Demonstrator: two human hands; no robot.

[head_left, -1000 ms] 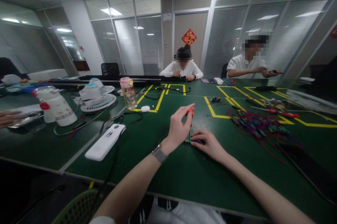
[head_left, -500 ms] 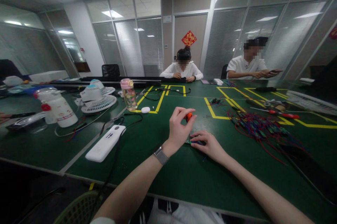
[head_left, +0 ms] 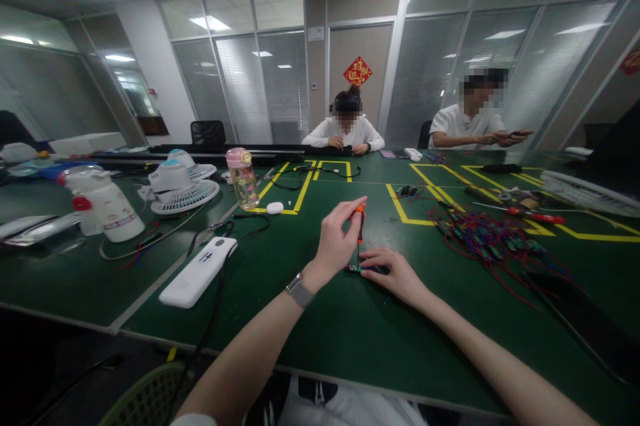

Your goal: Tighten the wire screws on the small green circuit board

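My left hand pinches the orange handle of a small screwdriver, which stands upright with its tip down on a small green circuit board. My right hand lies flat on the green table, its fingers pressing that board down. A watch sits on my left wrist.
A heap of small boards with red and blue wires lies to the right, with a red screwdriver behind it. A white power bank, white jug, fans and pink bottle stand left. Two people sit across the table.
My left fingers have turned around the screwdriver handle, closing over it and then straightening. A person's hand at the far left edge has withdrawn. My right hand stays on the board.
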